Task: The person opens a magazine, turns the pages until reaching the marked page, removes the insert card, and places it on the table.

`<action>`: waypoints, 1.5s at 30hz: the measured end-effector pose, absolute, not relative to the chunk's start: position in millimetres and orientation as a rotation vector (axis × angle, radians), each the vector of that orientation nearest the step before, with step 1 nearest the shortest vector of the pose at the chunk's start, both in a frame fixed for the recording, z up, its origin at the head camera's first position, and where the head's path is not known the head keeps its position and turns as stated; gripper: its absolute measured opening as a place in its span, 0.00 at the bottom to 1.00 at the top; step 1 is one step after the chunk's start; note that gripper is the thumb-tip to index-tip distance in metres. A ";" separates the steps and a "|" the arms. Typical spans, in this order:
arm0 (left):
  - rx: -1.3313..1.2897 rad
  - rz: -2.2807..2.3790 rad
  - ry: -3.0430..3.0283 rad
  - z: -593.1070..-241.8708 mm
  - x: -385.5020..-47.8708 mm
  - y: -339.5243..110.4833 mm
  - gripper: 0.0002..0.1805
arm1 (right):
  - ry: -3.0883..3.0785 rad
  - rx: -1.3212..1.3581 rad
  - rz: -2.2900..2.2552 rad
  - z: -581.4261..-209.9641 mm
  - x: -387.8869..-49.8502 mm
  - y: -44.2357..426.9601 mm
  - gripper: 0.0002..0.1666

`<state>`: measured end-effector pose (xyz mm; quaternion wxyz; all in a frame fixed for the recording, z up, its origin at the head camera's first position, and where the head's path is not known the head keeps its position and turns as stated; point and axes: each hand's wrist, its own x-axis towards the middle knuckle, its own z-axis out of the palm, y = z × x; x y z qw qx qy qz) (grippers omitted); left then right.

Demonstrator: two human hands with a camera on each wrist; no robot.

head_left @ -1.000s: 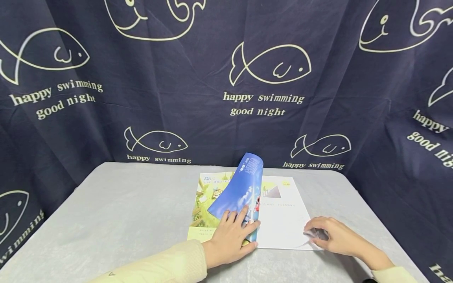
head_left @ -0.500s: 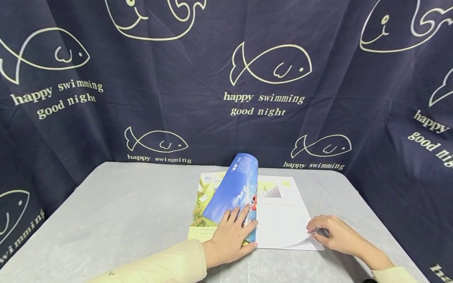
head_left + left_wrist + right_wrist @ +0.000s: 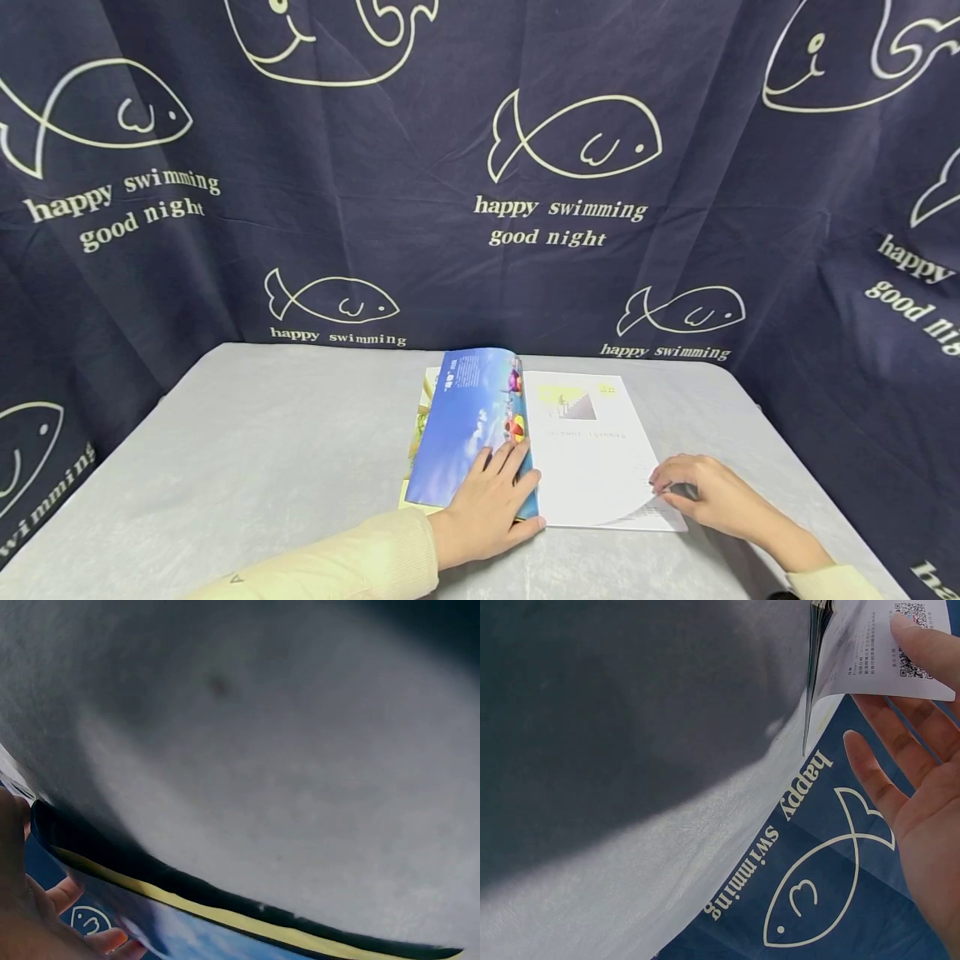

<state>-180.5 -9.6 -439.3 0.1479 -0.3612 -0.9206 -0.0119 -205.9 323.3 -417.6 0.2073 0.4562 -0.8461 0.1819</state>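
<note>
A magazine (image 3: 588,467) lies spread on the table, a mostly white page with a small staircase picture on its right side. Its blue left-hand page (image 3: 450,433), printed with sky and clouds, lies over a green and yellow picture page at the left. My left hand (image 3: 491,504) rests spread on that blue page beside the fold. With thumb and fingers my right hand (image 3: 712,496) pinches the lower right corner of the white page. That corner is lifted, and the right wrist view shows a QR code on the page's underside (image 3: 870,652).
The grey cloth-covered table (image 3: 262,467) extends on both sides of the magazine. A dark blue curtain (image 3: 420,208) with white fish drawings and lettering hangs behind and at the sides.
The blue page has dropped leftward from a raised curl and now lies nearly flat, covering most of the green picture. Both hands have hardly moved; the right keeps its pinch.
</note>
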 end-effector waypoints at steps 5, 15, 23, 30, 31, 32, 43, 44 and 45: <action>-1.023 -0.009 -2.645 -439.7 -180.0 -9.5 0.28 | -2.386 1.218 0.495 -417.0 -204.5 323.5 0.17; -1.026 0.010 -2.662 -443.1 -181.3 -11.0 0.30 | -2.395 1.133 0.485 -415.7 -203.7 323.4 0.20; -1.039 0.044 -2.706 -441.1 -180.6 -9.1 0.32 | -2.360 1.097 0.497 -411.5 -205.7 321.6 0.20; -1.040 0.045 -2.710 -440.1 -180.3 -7.1 0.32 | -2.317 1.105 0.523 -407.5 -208.3 318.5 0.20; -1.041 0.046 -2.708 -440.2 -180.4 -6.8 0.32 | -2.314 1.098 0.520 -407.0 -208.5 318.0 0.20; -1.042 0.046 -2.707 -440.5 -180.6 -6.4 0.32 | -2.311 1.092 0.516 -406.5 -208.8 317.5 0.20; -1.026 0.062 -2.770 -435.1 -181.6 1.5 0.35 | -2.294 1.031 0.506 -402.9 -210.7 313.1 0.19; -1.021 0.053 -2.776 -434.5 -181.6 2.4 0.35 | -2.292 1.023 0.505 -402.7 -210.5 312.7 0.19; -1.019 0.047 -2.777 -434.4 -181.7 3.2 0.35 | -2.288 1.018 0.505 -402.4 -210.4 312.3 0.19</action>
